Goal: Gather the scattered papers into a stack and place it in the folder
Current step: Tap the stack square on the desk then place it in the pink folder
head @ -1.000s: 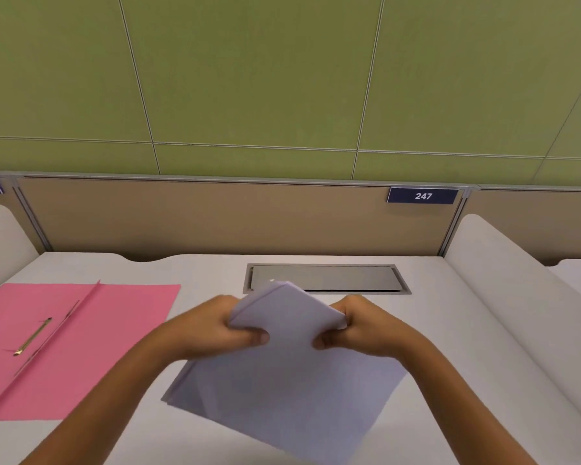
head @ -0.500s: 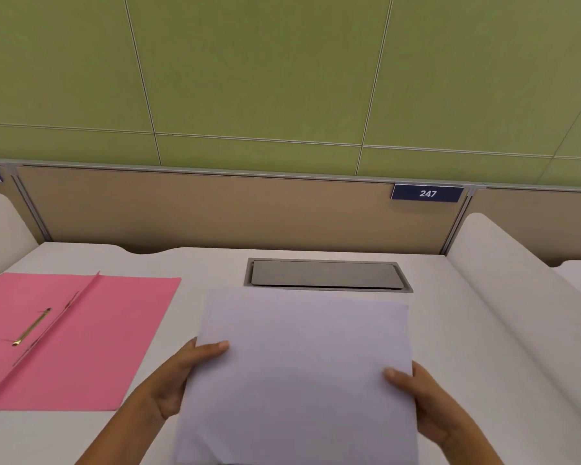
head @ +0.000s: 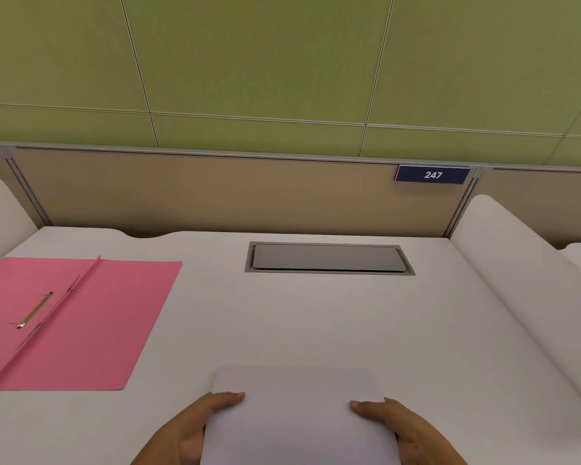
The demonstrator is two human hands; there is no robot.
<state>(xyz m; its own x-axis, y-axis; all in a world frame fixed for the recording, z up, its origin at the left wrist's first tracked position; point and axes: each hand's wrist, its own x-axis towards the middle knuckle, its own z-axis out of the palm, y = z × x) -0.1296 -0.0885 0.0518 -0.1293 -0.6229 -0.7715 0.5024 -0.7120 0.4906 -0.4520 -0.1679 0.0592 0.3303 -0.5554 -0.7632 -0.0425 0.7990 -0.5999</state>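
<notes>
Both hands at the near edge of the scene, gripping one white paper stack from either side: left hand curled round the left edge with its thumb laid over the top sheet, right hand curled round the right edge, thumb likewise on top. Stack squared up, edges aligned, held near the middle of the white desk (touching the surface or raised just above it, impossible to tell). Open pink folder lying flat at the left, well apart from the stack, with a gold fastener on its left leaf beside the centre crease. Farther back, right of the folder, a grey cable hatch set flush into the desk. Beyond that, a tan partition carrying a dark blue plate numbered 247 at its right end, and green wall panels above. Rounded white side dividers at the left and right edges of the desk.
</notes>
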